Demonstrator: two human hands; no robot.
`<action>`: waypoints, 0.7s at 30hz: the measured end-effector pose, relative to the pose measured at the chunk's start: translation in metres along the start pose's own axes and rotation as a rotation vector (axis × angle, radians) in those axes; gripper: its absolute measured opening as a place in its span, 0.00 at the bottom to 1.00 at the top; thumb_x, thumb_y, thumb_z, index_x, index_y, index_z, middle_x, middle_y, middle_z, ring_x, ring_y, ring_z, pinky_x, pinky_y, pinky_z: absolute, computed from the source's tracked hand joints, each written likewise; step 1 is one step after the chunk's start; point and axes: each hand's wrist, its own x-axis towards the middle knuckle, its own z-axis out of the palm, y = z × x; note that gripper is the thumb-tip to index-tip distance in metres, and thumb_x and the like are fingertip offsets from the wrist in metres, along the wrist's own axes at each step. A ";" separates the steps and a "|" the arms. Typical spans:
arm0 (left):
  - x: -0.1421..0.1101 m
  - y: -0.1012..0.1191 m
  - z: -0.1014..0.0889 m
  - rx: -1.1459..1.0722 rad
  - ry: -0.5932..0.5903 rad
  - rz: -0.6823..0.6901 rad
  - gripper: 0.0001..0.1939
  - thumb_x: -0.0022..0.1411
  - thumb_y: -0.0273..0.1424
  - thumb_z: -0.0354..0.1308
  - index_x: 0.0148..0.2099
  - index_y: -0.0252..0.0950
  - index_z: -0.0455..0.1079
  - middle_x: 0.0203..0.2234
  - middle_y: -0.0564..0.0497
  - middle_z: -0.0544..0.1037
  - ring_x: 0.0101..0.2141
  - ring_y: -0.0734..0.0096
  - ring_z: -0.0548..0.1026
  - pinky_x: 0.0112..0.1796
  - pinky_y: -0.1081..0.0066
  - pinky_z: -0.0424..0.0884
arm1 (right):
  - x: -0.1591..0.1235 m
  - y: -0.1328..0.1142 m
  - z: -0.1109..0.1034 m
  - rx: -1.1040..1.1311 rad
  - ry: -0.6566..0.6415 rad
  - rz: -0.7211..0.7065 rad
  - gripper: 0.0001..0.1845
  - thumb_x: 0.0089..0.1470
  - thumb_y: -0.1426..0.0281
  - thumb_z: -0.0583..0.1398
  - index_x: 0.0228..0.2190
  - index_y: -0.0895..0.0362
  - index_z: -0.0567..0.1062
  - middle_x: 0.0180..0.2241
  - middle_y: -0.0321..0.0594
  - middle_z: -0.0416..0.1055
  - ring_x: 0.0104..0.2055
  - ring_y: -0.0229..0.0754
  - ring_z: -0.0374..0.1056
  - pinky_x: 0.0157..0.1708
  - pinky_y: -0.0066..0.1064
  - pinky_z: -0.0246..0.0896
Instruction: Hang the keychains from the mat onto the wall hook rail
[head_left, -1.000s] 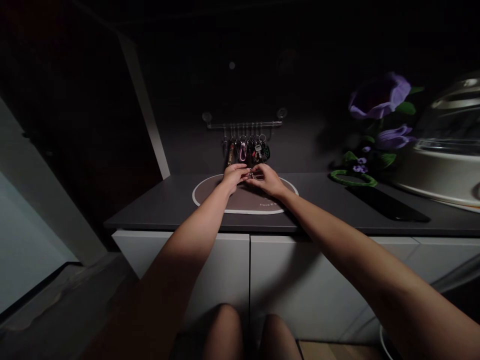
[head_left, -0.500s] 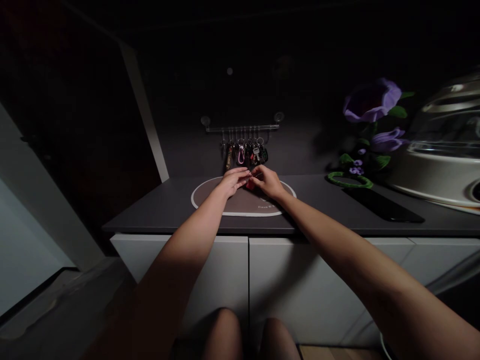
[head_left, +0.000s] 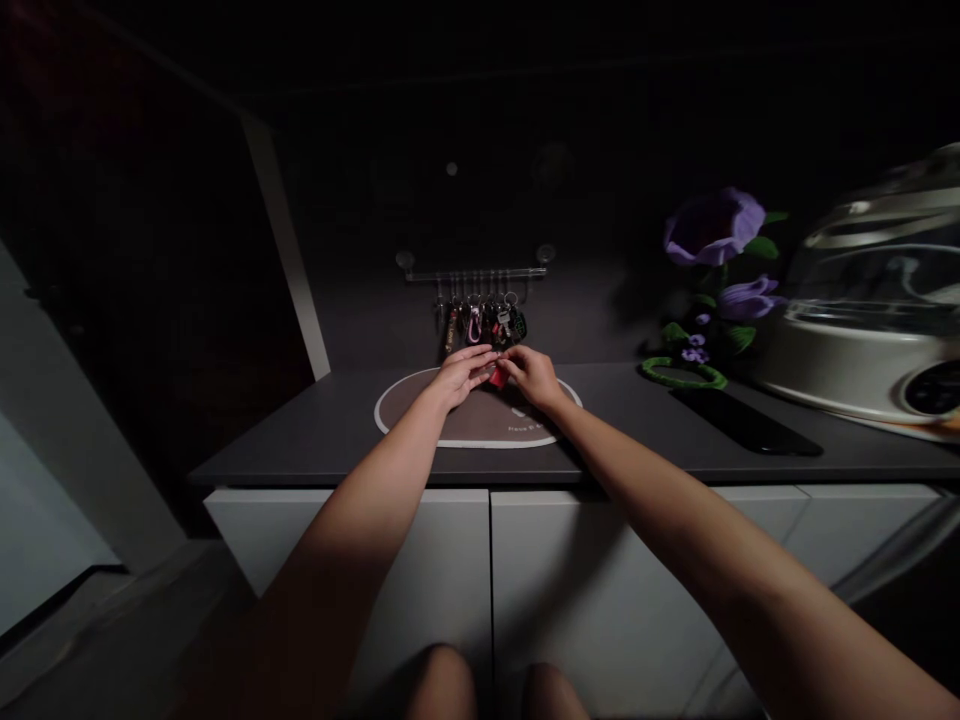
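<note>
My left hand [head_left: 461, 373] and my right hand [head_left: 531, 374] meet above an oval brown mat [head_left: 480, 425] on a dark countertop [head_left: 315, 440]. Between their pinched fingertips sits a small red object [head_left: 497, 377], too small and dim to name. Both hands have their fingers closed on it. Just behind the hands, several key rings and fobs [head_left: 481, 322] hang from a wall rail [head_left: 474, 272].
Purple artificial flowers [head_left: 714, 235] with a green ring base stand at the right. A black flat object [head_left: 742, 425] lies beside them. A large white appliance [head_left: 870, 300] fills the far right. White cabinet doors [head_left: 525, 580] sit below the counter. My knees show at the bottom.
The view has tilted so everything sits lower in the frame. My hands stay together over the mat. A small red object now shows between the fingertips.
</note>
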 end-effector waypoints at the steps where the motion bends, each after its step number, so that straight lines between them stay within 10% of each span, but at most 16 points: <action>1: 0.001 -0.001 0.000 0.000 -0.006 0.003 0.13 0.48 0.23 0.61 0.39 0.33 0.70 0.35 0.46 0.77 0.36 0.74 0.74 0.44 0.68 0.64 | 0.000 0.000 0.000 0.007 -0.006 -0.006 0.08 0.50 0.66 0.55 0.28 0.57 0.71 0.27 0.38 0.71 0.29 0.37 0.65 0.33 0.28 0.57; 21: 0.010 -0.022 0.002 0.652 0.182 0.281 0.09 0.52 0.34 0.55 0.29 0.31 0.69 0.21 0.51 0.72 0.22 0.77 0.67 0.26 0.76 0.61 | 0.029 0.031 -0.012 0.246 0.227 0.213 0.12 0.49 0.59 0.51 0.28 0.56 0.63 0.23 0.34 0.65 0.27 0.36 0.61 0.30 0.28 0.59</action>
